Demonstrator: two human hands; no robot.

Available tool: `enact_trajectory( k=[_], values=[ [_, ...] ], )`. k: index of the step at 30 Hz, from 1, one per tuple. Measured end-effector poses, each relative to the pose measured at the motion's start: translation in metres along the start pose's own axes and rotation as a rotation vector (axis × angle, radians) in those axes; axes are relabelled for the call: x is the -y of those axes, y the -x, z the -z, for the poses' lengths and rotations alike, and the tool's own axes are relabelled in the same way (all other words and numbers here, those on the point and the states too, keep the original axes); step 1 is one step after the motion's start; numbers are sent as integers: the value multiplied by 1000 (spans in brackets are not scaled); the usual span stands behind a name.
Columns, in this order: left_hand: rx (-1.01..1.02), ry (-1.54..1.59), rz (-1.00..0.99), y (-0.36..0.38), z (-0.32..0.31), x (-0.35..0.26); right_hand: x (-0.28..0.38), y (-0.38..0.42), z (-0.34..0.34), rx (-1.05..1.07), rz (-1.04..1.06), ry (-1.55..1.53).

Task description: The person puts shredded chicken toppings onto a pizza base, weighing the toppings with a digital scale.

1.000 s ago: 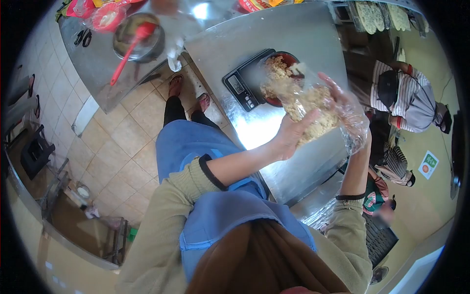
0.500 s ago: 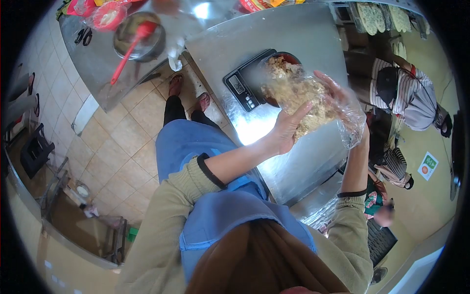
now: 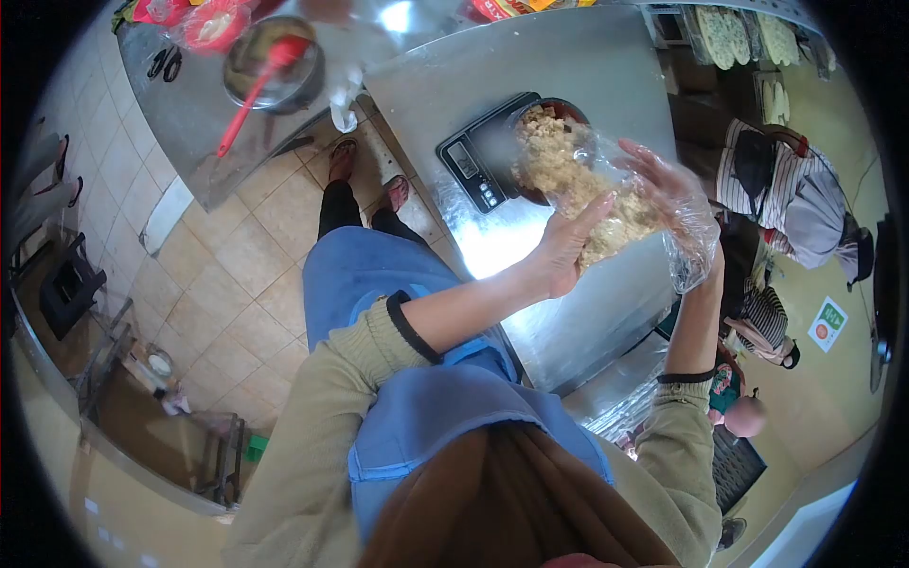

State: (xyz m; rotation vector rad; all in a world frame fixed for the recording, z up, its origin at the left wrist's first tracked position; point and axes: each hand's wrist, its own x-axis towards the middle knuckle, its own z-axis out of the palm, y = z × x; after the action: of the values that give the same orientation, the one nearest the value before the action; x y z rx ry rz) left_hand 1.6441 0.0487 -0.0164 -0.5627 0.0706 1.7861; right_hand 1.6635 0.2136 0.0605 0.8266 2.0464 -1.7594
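Note:
A clear plastic bag (image 3: 620, 224) of crumbly beige food is held tilted between my two hands. My left hand (image 3: 571, 243) grips its near side, thumb pressed along it. My right hand (image 3: 670, 192) is curved round the far side, with loose plastic draped over the wrist. The bag's far end lies at a dark bowl (image 3: 574, 111) where more of the crumbly food (image 3: 547, 142) shows. That bowl rests on a black digital kitchen scale (image 3: 473, 161); its display digits are too small to read.
A metal bowl (image 3: 301, 95) with a red spatula (image 3: 254, 104) stands on the left steel counter, near black-handled scissors (image 3: 165, 64). Coloured packets (image 3: 511, 8) lie at the back. People in striped tops (image 3: 757, 170) are to the right, beside trays of food (image 3: 717, 36).
The bag and both hands have shifted slightly to the right in view, along with the surroundings. The crumbly food at the bowl shows more sharply now. Both hands keep their hold.

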Motion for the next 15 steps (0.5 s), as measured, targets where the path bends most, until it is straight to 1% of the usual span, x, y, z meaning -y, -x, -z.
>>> enact_trajectory(
  k=[3, 6, 8, 11, 15],
  values=[
    [-18, -3, 14, 3, -2, -3, 9, 5, -4, 11, -42, -32],
    [-36, -21, 37, 3, -1, -3, 15, 13, -1, 36, -76, 60],
    [-20, 0, 70, 0, 3, -4, 18, 17, 0, 36, -51, 119],
    [-97, 4, 57, -1, 2, -4, 22, 19, 2, 54, -31, 171],
    [-64, 57, 141, -2, 4, -10, 31, 21, -4, 9, -20, 240]
  ],
)
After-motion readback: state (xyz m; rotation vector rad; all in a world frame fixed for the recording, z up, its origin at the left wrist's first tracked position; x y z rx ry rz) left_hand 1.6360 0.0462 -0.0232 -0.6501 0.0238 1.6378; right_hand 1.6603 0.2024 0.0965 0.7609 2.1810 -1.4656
